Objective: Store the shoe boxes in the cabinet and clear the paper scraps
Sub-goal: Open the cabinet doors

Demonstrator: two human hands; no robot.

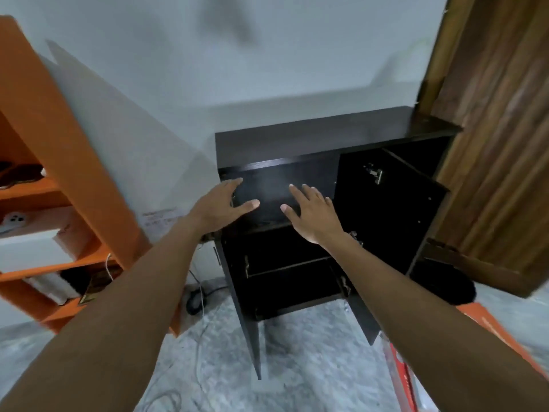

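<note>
- Pale wall [267, 69] behind; grey mottled floor [297, 367] below; wooden door [499, 144] at right.
- Dark cabinet [312, 138] stands against the wall, both doors swung open, right door [386, 209] showing its hinges.
- Dark shoe box [267, 191] sits in the cabinet's upper compartment at the front edge; blurred, outline faint.
- Left hand [219, 206] spread open, fingers on the box's left end.
- Right hand [312, 215] flat and open, fingers apart, just at the box's right side; contact unclear.
- Orange shelf unit [59, 144] at left, cluttered.
- Orange box [490, 328] on the floor at lower right, beside the cabinet's right door.
</note>
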